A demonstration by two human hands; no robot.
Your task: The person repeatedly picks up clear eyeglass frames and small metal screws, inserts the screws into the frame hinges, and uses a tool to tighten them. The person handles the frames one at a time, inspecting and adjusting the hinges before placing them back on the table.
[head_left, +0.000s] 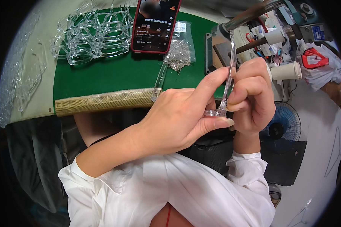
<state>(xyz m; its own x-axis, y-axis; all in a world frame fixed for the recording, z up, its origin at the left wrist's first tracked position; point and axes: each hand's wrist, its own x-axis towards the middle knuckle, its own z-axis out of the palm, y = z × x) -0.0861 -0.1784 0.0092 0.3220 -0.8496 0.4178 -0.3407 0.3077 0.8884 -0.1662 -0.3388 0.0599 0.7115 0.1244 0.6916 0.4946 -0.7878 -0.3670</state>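
Held up over my lap is a clear plastic eyeglass frame (227, 89), with one temple arm standing upright. My left hand (174, 117) grips it, the thumb under the hinge corner and the index finger along the upright temple. The other temple arm (160, 79) shows beyond the back of that hand; most of the front is hidden by my fingers. My right hand (255, 94) is closed, its fingertips pinched together right beside the hinge. Anything between those fingertips is too small or hidden to make out.
Clear eyeglass frames (96, 36) are heaped on the green mat (113, 75). Nearby stand a phone (152, 26) with a lit screen and a plastic bag (185, 34) with tiny metal parts (178, 62) spilling out. A bench machine (219, 45), a white cup (286, 71) and a fan (282, 123) are at right.
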